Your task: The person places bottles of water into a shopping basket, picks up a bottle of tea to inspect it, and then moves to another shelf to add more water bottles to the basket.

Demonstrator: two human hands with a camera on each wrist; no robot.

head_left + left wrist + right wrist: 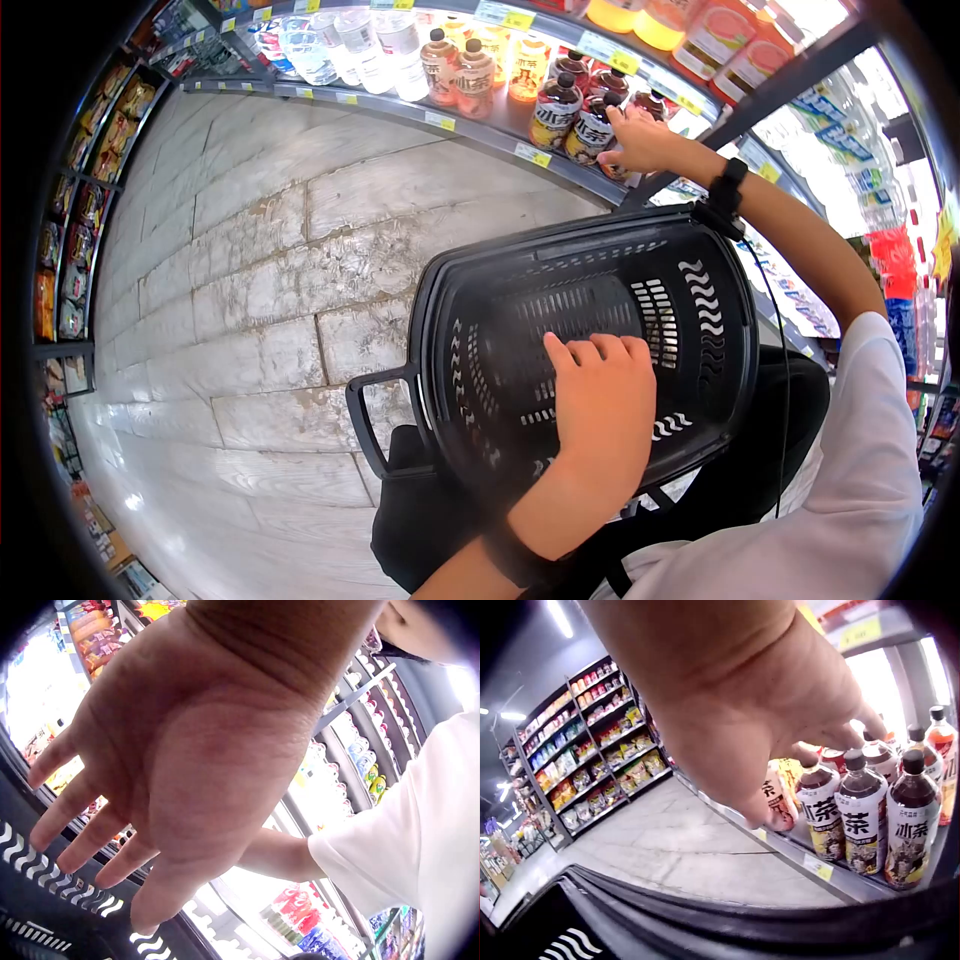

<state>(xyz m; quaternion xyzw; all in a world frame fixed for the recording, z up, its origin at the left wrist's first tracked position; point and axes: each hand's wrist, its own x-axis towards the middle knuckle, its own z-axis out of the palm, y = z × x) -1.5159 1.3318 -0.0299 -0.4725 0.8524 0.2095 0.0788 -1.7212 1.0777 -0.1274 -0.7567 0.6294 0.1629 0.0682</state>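
At the lower shelf, the right hand (640,140) reaches among dark-capped tea bottles (556,110), fingers spread. In the right wrist view, the thumb of the right hand (750,727) lies beside a tilted tea bottle (776,799), and its other fingers extend over neighbouring bottle tops; firm contact cannot be made out. Several upright tea bottles (862,817) stand beside it. Over the black basket (432,290) hovers the left hand (605,400), its fingers loosely bent in the head view. The left wrist view shows the left hand (202,757) with fingers apart, holding nothing.
The basket's handle (365,425) sticks out to the left above the tiled floor (250,300). A shelf edge with price tags (440,121) runs in front of the bottles. Clear bottles (355,45) stand farther left, and snack shelves (85,200) line the far left side.
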